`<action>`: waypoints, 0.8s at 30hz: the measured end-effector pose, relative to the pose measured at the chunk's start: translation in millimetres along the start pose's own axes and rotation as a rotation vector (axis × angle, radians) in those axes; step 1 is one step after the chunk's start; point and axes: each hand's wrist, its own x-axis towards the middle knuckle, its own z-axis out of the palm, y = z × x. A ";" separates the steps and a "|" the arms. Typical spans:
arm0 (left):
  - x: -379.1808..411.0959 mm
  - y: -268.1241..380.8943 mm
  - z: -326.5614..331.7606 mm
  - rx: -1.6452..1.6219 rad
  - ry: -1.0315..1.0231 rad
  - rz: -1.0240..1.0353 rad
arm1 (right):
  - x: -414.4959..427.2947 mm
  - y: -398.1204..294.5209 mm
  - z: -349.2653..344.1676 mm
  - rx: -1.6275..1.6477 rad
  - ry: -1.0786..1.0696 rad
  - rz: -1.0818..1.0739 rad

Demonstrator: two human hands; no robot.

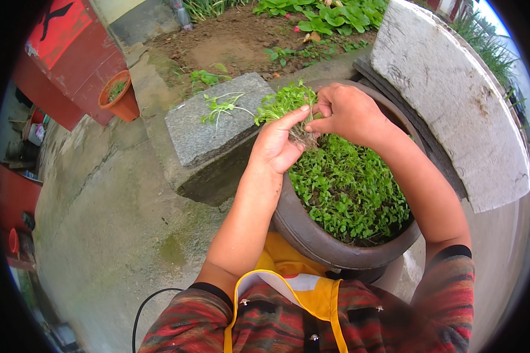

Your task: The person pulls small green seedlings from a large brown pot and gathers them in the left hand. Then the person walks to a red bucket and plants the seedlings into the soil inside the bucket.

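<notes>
My left hand holds a bunch of green seedlings, their leaves towards the upper left and their pale roots hanging over the palm. At the right side of the same bunch, my right hand has its thumb and fingertips together at the stems and roots; whether it grips any is hard to tell. Both hands are above the far left rim of a large round brown pot, which is full of dense small green plants. A few loose seedlings lie on a grey stone block left of the hands.
A pale stone slab leans behind the pot on the right. Bare soil and leafy plants lie beyond the stone block. An orange flowerpot stands at the left on the concrete ground. A black cable loops beside me.
</notes>
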 end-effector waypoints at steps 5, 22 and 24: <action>1.2 -1.1 0.5 -0.117 0.032 -0.002 | -8.1 15.7 -12.8 0.345 -0.016 0.053; 3.3 4.0 -7.6 -0.311 -0.059 -0.014 | -71.1 162.8 13.7 0.139 -0.088 0.235; 3.5 3.9 -7.6 -0.307 -0.049 -0.007 | -66.5 165.9 25.5 0.050 -0.171 0.192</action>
